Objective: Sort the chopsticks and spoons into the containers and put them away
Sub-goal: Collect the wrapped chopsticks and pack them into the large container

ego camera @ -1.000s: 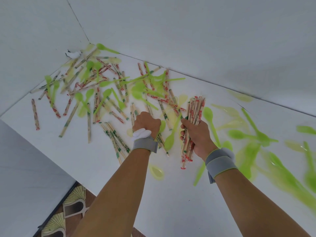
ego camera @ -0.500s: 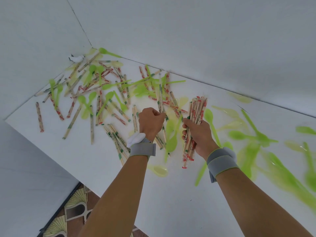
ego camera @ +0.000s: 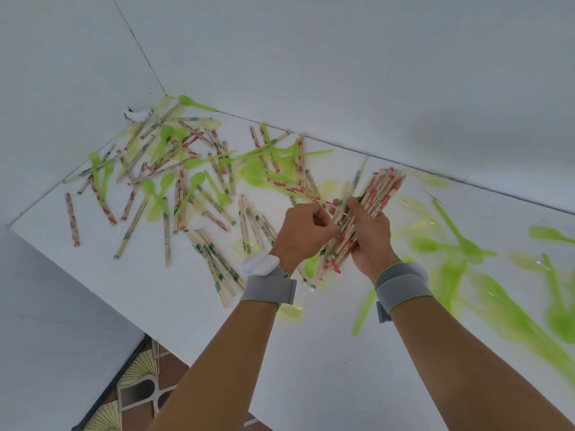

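My right hand (ego camera: pixel 370 236) grips a thick bundle of paper-wrapped chopsticks (ego camera: pixel 378 195), tilted up to the right above the white table (ego camera: pixel 186 309). My left hand (ego camera: pixel 303 230) is closed beside it, its fingertips pinching a wrapped chopstick against the bundle's left side. Several loose wrapped chopsticks (ego camera: pixel 217 265), printed red or green, lie scattered to the left and toward the back corner. Green plastic spoons (ego camera: pixel 193 185) are mixed among them, and more green spoons (ego camera: pixel 448 247) lie at the right, blurred. No container is in view.
White walls meet at the back left corner, where a small white object (ego camera: pixel 137 114) sits. The table's front left edge drops to a patterned floor (ego camera: pixel 137 387). A pale yellow-green spoon (ego camera: pixel 292 312) lies under my left wrist.
My left hand lifted off the table pile and moved right to the bundle, bringing a chopstick against it. The right hand tilted the bundle further right. The view shifted slightly.
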Tool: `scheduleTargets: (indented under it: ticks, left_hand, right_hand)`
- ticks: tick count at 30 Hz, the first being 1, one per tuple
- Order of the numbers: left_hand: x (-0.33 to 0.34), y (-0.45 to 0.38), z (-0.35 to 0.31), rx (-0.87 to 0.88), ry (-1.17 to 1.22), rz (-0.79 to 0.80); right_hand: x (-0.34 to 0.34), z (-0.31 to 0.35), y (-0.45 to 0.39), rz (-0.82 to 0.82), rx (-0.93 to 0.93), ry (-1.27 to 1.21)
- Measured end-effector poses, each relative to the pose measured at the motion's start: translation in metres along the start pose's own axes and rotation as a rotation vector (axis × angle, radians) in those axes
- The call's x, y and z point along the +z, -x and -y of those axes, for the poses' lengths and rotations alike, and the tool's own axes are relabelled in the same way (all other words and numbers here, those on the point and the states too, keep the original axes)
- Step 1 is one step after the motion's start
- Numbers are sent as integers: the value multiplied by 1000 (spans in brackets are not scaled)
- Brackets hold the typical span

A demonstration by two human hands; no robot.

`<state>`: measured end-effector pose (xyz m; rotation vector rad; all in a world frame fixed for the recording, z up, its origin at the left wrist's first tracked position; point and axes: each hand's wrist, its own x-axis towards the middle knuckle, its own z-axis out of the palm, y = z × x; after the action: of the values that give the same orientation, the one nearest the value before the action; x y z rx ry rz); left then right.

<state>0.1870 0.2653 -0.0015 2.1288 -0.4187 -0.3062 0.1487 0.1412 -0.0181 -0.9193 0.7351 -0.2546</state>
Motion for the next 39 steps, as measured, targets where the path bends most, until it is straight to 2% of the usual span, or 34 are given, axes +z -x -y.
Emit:
scheduleTargets:
  ticks: [3, 7, 12, 16, 20, 23, 27, 32, 36, 39]
  left_hand:
    - [6, 4, -3, -29, 34, 47]
    - [8, 5, -4, -85, 124, 92]
    - [9, 6, 5, -155, 188, 147]
    - [5, 8, 10, -182, 237, 110]
    - [-1, 7, 11, -211, 323, -1]
    - [-2, 2, 6, -171, 323, -43]
    - [6, 0, -8, -67, 300, -77]
    - [23, 4, -17, -97, 382, -128]
    - [40, 18, -25, -146, 408, -121]
    - [48, 28, -31, -112, 396, -87]
  right_hand:
    - [-3, 2, 1, 0, -14, -100]
    - [-6, 1, 0, -60, -41, -36]
    - [-13, 2, 0, -60, -45, 22]
    - [-13, 4, 1, -55, -44, 6]
    - [-13, 4, 1, -69, -41, 2]
    - [-14, 1, 2, -89, -32, 35]
    - [-15, 2, 7, -1, 28, 51]
    - [-20, 5, 13, 49, 38, 7]
    - [-31, 7, 19, 76, -5, -6]
    - [-39, 9, 23, 31, -50, 46]
